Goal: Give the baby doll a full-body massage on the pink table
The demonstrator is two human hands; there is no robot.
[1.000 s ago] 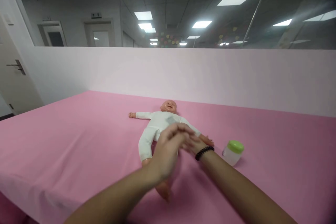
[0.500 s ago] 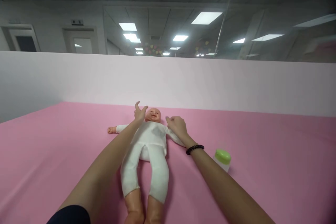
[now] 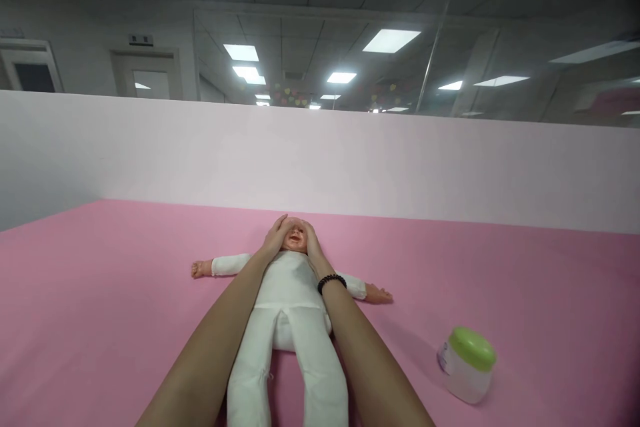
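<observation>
A baby doll [image 3: 291,283] in a white cloth suit lies on its back, its head at the far end and its arms spread out sideways. My left hand [image 3: 275,237] is cupped against one side of the doll's head, the fingers curving over the forehead. On the other side, my right hand [image 3: 313,242] presses in the same way, with a black coil band [image 3: 332,281] round the wrist. Between the two palms the doll's mouth shows, while its brow is partly covered. To the right stands a clear jar with a green lid [image 3: 472,348].
Everything lies on a pink padded surface [image 3: 125,320]. A low white wall [image 3: 320,160] runs along its back edge, with window glass [image 3: 310,53] above it that reflects ceiling lights. Two doors stand far off at the left.
Both hands have come inward from beside the doll's head and now hold it from both sides. The view has tilted and moved, so more of the jar shows.
</observation>
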